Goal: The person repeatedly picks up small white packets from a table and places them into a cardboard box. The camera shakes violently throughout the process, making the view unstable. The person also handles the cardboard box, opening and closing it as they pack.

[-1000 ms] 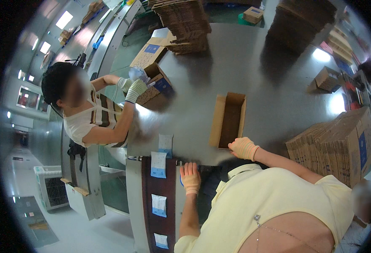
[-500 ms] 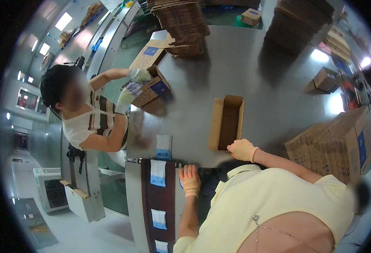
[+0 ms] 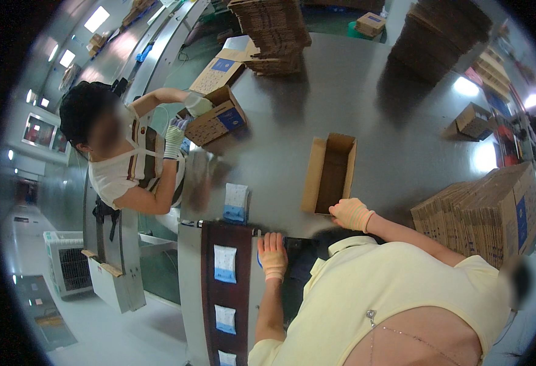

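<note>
My left hand (image 3: pixel 273 256), in a pale orange knit glove, rests with fingers stretched out at the belt's right edge, holding nothing. With my right hand (image 3: pixel 352 215), gloved the same way, I grip the near right corner of an open cardboard box (image 3: pixel 308 186). The box stands on the metal table with a flap folded out to its left, and its visible inside is bare. Left of my left hand, a dark brown conveyor belt (image 3: pixel 226 291) carries white and blue packets (image 3: pixel 225 264). Another such packet (image 3: pixel 236 203) lies on the table just beyond the belt's end.
Across the table at left, a co-worker's gloved hands (image 3: pixel 175 135) are at another open box (image 3: pixel 224 125). Flat cardboard stacks stand at the back (image 3: pixel 274 33), far right (image 3: pixel 435 39) and near right (image 3: pixel 475 213). A small box (image 3: pixel 474 121) sits at the right edge.
My hands stay in place. The packets on the belt sit at different spots. The co-worker's nearer hand has drawn back from their box, while the other reaches over it. The whole view has shifted slightly.
</note>
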Tool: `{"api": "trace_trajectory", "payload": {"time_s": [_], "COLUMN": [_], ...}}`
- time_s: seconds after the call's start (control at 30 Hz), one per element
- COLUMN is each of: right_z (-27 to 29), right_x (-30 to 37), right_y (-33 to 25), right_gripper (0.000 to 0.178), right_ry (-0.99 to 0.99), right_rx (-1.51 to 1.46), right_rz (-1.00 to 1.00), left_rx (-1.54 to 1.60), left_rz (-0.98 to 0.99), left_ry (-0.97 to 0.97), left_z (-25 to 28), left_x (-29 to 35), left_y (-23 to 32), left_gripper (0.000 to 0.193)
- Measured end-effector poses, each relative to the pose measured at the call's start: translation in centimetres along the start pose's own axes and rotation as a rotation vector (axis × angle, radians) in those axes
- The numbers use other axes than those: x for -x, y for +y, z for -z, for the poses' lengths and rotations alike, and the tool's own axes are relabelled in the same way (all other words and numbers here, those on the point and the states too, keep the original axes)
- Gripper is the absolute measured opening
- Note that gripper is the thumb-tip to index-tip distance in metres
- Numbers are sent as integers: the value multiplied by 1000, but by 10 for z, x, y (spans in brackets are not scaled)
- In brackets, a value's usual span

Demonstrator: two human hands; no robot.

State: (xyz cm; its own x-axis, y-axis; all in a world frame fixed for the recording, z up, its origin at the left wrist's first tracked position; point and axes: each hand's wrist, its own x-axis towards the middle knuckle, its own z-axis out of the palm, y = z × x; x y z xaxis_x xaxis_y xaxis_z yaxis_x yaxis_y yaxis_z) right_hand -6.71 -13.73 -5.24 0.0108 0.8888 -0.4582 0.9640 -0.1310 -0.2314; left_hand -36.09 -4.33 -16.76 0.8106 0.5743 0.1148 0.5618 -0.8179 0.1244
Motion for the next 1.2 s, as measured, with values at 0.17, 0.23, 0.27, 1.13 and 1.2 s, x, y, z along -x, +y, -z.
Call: {"api": "trace_trajectory", "payload": {"time_s": [0.17,0.23,0.27,1.13,1.2], "right_z": [-1,-3,-4,0,0], "right_x": [-1,-2,-3,-1,-1], "right_y": [0,1,1,1,0], "right_gripper": [19,19,19,22,22], "right_ry": [7,9,9,-9,-3], "right_rx": [23,21,20,-7,-4], "right_rz": [-8,-7,-6,-9,-7], "left_rx": [-12,-4,0,-20,-15], "left_rz": [3,0,-3,-9,-3], "left_ry": [-4,9,16,49,51], "left_z": [-4,-5,-6,4,4], "left_x": [-1,0,0,-6,-6], "left_y": [-1,-2,-2,4,4], "left_gripper": [57,57,56,53,52]}}
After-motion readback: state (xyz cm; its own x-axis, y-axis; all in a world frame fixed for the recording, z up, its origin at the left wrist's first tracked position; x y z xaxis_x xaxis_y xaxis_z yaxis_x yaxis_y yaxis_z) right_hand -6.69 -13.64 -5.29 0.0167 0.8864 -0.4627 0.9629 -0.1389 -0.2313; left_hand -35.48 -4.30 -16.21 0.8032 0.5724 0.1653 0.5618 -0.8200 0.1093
